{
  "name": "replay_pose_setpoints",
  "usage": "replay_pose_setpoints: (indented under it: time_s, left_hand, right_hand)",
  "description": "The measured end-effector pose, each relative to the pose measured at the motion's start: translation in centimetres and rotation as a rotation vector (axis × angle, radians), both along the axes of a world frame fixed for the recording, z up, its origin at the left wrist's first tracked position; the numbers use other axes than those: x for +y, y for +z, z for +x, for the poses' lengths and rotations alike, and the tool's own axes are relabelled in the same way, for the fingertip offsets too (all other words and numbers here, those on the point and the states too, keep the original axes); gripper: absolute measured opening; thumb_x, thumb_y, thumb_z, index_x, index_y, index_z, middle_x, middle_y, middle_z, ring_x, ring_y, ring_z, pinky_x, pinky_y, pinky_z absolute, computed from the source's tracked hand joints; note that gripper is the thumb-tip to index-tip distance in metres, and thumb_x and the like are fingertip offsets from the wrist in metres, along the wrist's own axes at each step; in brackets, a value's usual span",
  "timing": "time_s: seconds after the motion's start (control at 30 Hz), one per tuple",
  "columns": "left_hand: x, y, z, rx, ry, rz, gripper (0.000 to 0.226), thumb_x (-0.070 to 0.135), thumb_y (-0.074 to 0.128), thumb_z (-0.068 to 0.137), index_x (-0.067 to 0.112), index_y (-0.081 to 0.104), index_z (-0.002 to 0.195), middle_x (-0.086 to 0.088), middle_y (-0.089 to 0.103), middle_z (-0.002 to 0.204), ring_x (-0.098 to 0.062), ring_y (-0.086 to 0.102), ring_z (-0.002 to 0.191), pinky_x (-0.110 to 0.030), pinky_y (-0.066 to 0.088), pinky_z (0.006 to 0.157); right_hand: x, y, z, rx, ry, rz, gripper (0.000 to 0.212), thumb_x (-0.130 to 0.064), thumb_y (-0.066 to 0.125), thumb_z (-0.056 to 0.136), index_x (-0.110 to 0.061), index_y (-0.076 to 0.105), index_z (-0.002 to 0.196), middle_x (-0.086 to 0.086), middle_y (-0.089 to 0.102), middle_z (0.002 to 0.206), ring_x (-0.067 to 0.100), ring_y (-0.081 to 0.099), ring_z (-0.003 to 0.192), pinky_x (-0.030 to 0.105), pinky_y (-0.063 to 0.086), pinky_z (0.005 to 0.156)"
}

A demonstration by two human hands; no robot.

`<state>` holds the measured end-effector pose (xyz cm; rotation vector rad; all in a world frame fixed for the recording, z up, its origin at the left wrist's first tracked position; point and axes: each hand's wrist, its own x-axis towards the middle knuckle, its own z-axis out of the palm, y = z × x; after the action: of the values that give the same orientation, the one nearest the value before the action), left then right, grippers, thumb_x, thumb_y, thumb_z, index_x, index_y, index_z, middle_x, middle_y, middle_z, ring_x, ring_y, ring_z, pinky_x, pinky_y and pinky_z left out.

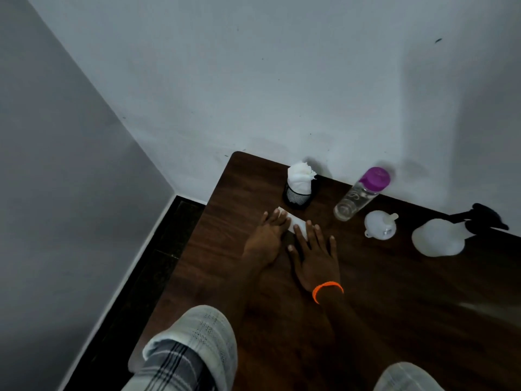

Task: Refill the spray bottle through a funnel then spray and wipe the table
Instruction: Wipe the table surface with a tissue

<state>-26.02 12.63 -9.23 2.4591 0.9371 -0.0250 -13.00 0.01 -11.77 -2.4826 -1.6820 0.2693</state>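
Spray bottle (438,238), translucent white plastic with a black trigger head (485,217), lies on its side at the right edge of the dark brown wooden table (366,306), trigger toward the wall. Well apart from both hands.

Head view, further notes:
- Small white plastic funnel (380,224) rests on the table just left of the spray bottle, not touching it.
- Clear plastic water bottle with a purple cap (359,193) lies tilted near the wall, just behind the funnel; a little clear liquid shows at its base.
- Black mesh cup (297,197) stands upright near the table's far edge, stuffed with white tissues (300,174).
- Folded white tissue (380,228)... correction: folded white tissue (293,224) lies flat on the table just in front of the mesh cup.
- Left hand (267,235): fingers straight, palm down, pressing on the left part of the folded tissue.
- Right hand (315,253): fingers straight and spread, palm down, fingertips on the right part of the same tissue. Orange band (327,289) on that wrist.
- Pale checked sleeves (197,342) at the bottom of the view.
- Grey-white wall (282,80) behind the table; dark floor (141,292) at left.
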Motion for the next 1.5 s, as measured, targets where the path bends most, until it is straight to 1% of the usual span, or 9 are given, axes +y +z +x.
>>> replay_pose_setpoints:
  time_s: [0.13, 0.3, 0.47, 0.67, 0.87, 1.0, 1.17, 1.37, 1.5]
  left_hand:
    - [-2.5, -0.2, -1.4, 0.028, -0.018, -0.003, 0.056, 0.022, 0.037, 0.101, 0.01, 0.033, 0.156, -0.011, 0.023, 0.166, -0.026, 0.009, 0.156, -0.031, -0.016, 0.119]
    - [-6.3, -0.8, -5.6, 0.03, -0.019, -0.003, 0.073, 0.036, 0.018, 0.089, 0.01, 0.038, 0.154, -0.01, 0.029, 0.164, -0.027, 0.016, 0.155, -0.036, -0.007, 0.124]
    - [-10.7, -0.1, -10.7, 0.042, 0.064, -0.005, 0.069, 0.034, 0.021, 0.091, 0.011, 0.041, 0.152, -0.009, 0.035, 0.161, -0.025, 0.022, 0.153, -0.039, 0.002, 0.126]
    - [-16.8, 0.7, -16.6, -0.007, 0.208, -0.008, 0.06, 0.027, 0.035, 0.089, 0.008, 0.056, 0.142, -0.014, 0.05, 0.151, -0.033, 0.041, 0.144, -0.048, 0.025, 0.121]
    - [-24.4, 0.2, -19.9, -0.055, 0.368, 0.033, 0.055, 0.018, 0.043, 0.086, 0.005, 0.061, 0.136, -0.016, 0.057, 0.144, -0.033, 0.046, 0.139, -0.045, 0.021, 0.118]
    - [-29.4, 0.3, -19.2, -0.068, 0.402, 0.028, 0.054, 0.022, 0.043, 0.089, 0.003, 0.061, 0.137, -0.016, 0.056, 0.145, -0.033, 0.045, 0.14, -0.045, 0.021, 0.118]
    - [-32.2, 1.0, -16.0, -0.058, 0.308, -0.011, 0.058, 0.033, 0.04, 0.094, 0.003, 0.056, 0.141, -0.017, 0.05, 0.15, -0.033, 0.039, 0.144, -0.047, 0.022, 0.116]
    - [-29.4, 0.2, -11.2, 0.021, 0.156, -0.016, 0.056, 0.023, 0.047, 0.087, 0.008, 0.059, 0.138, -0.012, 0.054, 0.148, -0.029, 0.041, 0.143, -0.047, 0.024, 0.116]
    - [-25.3, -0.2, -7.9, 0.073, 0.077, 0.024, 0.056, 0.023, 0.042, 0.084, 0.009, 0.064, 0.133, -0.01, 0.059, 0.144, -0.029, 0.05, 0.138, -0.044, 0.021, 0.116]
  right_hand:
    - [-2.8, 0.2, -2.1, 0.018, -0.021, -0.034, 0.06, -0.059, 0.026, 0.102, -0.041, 0.019, 0.159, 0.0, 0.019, 0.169, 0.02, 0.015, 0.156, 0.053, 0.01, 0.124]
    - [-6.6, 0.2, -5.6, 0.036, 0.017, -0.058, 0.062, -0.06, 0.027, 0.103, -0.038, 0.017, 0.16, 0.002, 0.016, 0.169, 0.023, 0.014, 0.156, 0.052, 0.009, 0.125]
    - [-9.9, 0.2, -9.3, 0.053, 0.112, -0.077, 0.063, -0.06, 0.028, 0.102, -0.035, 0.02, 0.16, 0.004, 0.017, 0.169, 0.024, 0.015, 0.156, 0.05, 0.008, 0.125]
    - [-13.9, 0.9, -13.6, 0.081, 0.268, -0.09, 0.063, -0.059, 0.029, 0.101, -0.036, 0.022, 0.16, 0.002, 0.015, 0.17, 0.023, 0.014, 0.156, 0.05, 0.007, 0.125]
    - [-18.6, 0.9, -15.5, 0.091, 0.437, -0.084, 0.066, -0.057, 0.036, 0.1, -0.033, 0.023, 0.16, 0.001, 0.017, 0.169, 0.022, 0.016, 0.156, 0.054, 0.016, 0.123]
    - [-22.6, 1.2, -14.5, 0.08, 0.494, -0.08, 0.065, -0.055, 0.037, 0.101, -0.034, 0.02, 0.16, 0.0, 0.016, 0.169, 0.02, 0.014, 0.156, 0.054, 0.018, 0.123]
    - [-26.4, 1.3, -11.2, 0.066, 0.451, -0.105, 0.065, -0.054, 0.04, 0.101, -0.036, 0.021, 0.16, -0.003, 0.016, 0.169, 0.018, 0.018, 0.155, 0.053, 0.019, 0.122]
    - [-26.1, 1.7, -7.0, 0.03, 0.313, -0.137, 0.061, -0.056, 0.034, 0.102, -0.04, 0.019, 0.16, -0.006, 0.016, 0.169, 0.015, 0.016, 0.156, 0.051, 0.016, 0.124]
    - [-23.5, 1.5, -4.8, 0.027, 0.21, -0.144, 0.061, -0.057, 0.032, 0.103, -0.041, 0.017, 0.16, -0.007, 0.013, 0.169, 0.015, 0.014, 0.156, 0.051, 0.015, 0.124]
